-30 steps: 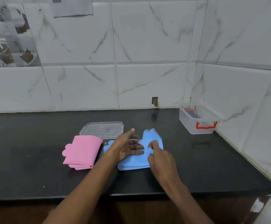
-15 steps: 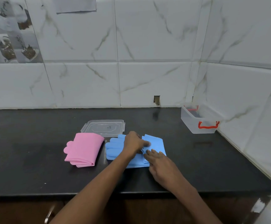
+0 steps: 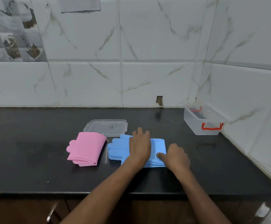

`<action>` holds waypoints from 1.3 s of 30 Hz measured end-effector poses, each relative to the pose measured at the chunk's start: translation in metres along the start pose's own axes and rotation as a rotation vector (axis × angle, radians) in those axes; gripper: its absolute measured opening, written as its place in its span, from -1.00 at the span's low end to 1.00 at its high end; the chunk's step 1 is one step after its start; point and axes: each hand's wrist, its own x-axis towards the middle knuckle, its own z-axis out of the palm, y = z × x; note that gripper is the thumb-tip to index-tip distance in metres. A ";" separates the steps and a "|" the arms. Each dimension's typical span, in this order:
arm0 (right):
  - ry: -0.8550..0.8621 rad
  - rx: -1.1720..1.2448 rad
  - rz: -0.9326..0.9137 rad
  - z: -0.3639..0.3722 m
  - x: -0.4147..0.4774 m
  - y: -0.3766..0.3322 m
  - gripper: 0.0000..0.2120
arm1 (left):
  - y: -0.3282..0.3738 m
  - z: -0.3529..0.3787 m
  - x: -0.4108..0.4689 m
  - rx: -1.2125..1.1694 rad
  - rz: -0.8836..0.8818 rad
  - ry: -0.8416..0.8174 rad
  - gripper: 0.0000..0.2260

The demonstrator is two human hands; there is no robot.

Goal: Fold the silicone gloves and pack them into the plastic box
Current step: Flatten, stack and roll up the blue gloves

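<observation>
Since the earlier frame the left hand (image 3: pixel 140 145) had flattened, fingers spread, onto the folded blue silicone glove (image 3: pixel 158 148) on the black counter (image 3: pixel 34 159); the right hand (image 3: pixel 177 156) pressed its corner; springy silicone might reopen once released; the clear plastic box (image 3: pixel 202 123) stood well apart.

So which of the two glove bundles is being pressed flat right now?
The blue gloves, right of the pink gloves. Both hands rest on the blue ones; the pink bundle lies folded and untouched.
</observation>
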 end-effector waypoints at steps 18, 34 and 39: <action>0.197 0.596 0.047 -0.014 0.009 0.005 -0.52 | -0.013 -0.002 -0.012 -0.102 0.224 -0.296 -0.44; 0.203 0.484 -0.340 0.016 -0.025 -0.007 -0.81 | -0.077 -0.040 -0.032 -0.217 0.104 -0.448 -0.53; -0.010 0.187 -0.548 0.035 -0.040 -0.023 -0.41 | -0.079 -0.036 -0.037 -0.481 0.191 -0.348 -0.59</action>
